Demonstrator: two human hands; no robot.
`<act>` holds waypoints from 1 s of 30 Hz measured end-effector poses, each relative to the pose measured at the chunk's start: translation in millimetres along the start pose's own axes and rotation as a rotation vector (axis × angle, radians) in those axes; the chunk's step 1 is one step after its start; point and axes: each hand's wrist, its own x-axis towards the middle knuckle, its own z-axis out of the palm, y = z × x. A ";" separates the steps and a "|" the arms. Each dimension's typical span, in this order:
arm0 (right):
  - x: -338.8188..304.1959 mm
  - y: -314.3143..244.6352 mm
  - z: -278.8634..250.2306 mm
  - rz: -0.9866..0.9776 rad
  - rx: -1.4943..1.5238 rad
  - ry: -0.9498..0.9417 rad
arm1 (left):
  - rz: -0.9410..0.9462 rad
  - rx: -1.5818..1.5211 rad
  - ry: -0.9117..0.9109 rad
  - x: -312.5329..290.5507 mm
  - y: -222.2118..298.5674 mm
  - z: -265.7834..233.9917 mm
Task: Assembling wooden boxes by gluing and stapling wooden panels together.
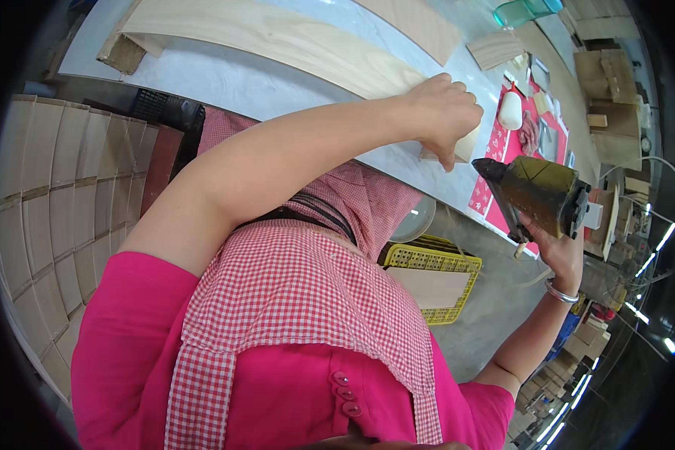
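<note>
My left hand (pixel 446 114) is closed over the right end of a long, pale wooden board (pixel 277 36), its fingers curled across the far edge and the thumb pointing down on the near side. The board lies along the table with small wooden blocks under its ends; a darker block (pixel 121 54) shows at the left end. Raised to the right of that hand is an olive and black nail gun (pixel 540 191), gripped by my right hand (pixel 559 251). Its pointed nose faces the left hand, a short way from the board's end. The right fingers are partly hidden behind the tool.
The pale table (pixel 202 79) carries flat boards (pixel 420 26), a white bottle (pixel 510 111) and a pink cloth (pixel 529 135). A teal bottle (pixel 529 9) lies farther back. Stacked wooden pieces (pixel 60 187) stand at left. A yellow crate (pixel 465 266) sits below the table edge.
</note>
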 end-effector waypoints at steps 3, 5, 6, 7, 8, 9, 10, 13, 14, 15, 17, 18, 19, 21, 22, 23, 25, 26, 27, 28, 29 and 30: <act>1.5 -5.4 -2.6 -0.016 -0.033 -0.101 | -0.013 0.001 -0.010 -1.2 1.3 -0.4; 3.7 -9.5 -2.6 0.002 -0.071 -0.126 | -0.015 0.001 -0.015 -1.1 1.6 -1.4; 4.2 -10.1 -2.4 0.011 -0.089 -0.139 | -0.015 -0.003 -0.015 -1.3 1.6 -1.7; 3.9 -9.3 -2.0 0.013 -0.089 -0.140 | -0.014 -0.007 -0.016 -1.5 1.7 -1.8; 3.4 -7.7 -1.4 0.021 -0.072 -0.121 | -0.014 -0.012 -0.018 -1.6 1.9 -1.8; 3.4 -6.2 -0.7 0.027 -0.053 -0.102 | -0.015 -0.013 -0.019 -1.5 1.6 -1.7; 3.7 -6.6 0.1 0.034 -0.035 -0.083 | -0.015 -0.011 -0.014 -1.5 1.4 -1.4; 9.4 -14.6 3.1 0.014 0.006 -0.073 | -0.016 -0.009 -0.009 -1.1 1.1 -0.1; 10.8 -17.7 3.3 0.003 0.025 -0.067 | -0.017 -0.009 -0.011 -0.8 1.2 -0.2; 11.0 -19.2 3.0 0.005 0.025 -0.068 | -0.017 -0.010 -0.013 -0.5 1.3 -0.3; 11.5 -21.6 2.0 -0.002 -0.016 -0.069 | -0.017 -0.012 -0.016 -0.3 1.5 -0.6; 11.7 -23.4 1.3 -0.005 -0.037 -0.070 | -0.017 -0.013 -0.015 -0.3 1.5 -0.8; 12.7 -26.4 0.4 -0.005 -0.037 -0.069 | -0.018 -0.013 -0.014 0.1 1.1 -0.6; 15.8 -34.5 -1.9 0.075 -0.088 -0.129 | -0.019 -0.010 -0.012 -0.3 0.3 -0.4; 17.2 -36.0 -2.6 0.113 -0.113 -0.159 | -0.013 0.000 0.014 -1.7 0.0 0.4; 18.4 -32.1 -3.6 0.109 -0.113 -0.158 | -0.008 0.010 0.041 -3.1 -0.1 0.9; 20.0 -17.1 -8.9 -0.035 -0.149 -0.118 | 0.007 0.022 0.074 -1.6 0.7 -1.3; 21.1 -12.3 -9.5 -0.111 -0.166 -0.100 | 0.003 0.027 0.048 -1.9 1.8 -2.9; 23.6 -10.1 -8.6 -0.116 -0.168 -0.097 | -0.001 0.033 0.023 -2.1 2.9 -4.4; 27.9 -8.2 -7.4 -0.071 -0.096 -0.056 | -0.006 0.038 -0.002 -2.3 3.5 -6.1; 33.3 -5.8 -5.4 -0.025 -0.022 -0.017 | -0.009 0.041 0.000 -2.6 3.3 -5.8; 38.7 -6.5 -4.2 0.020 0.052 0.021 | -0.006 0.043 0.004 -3.1 2.9 -5.5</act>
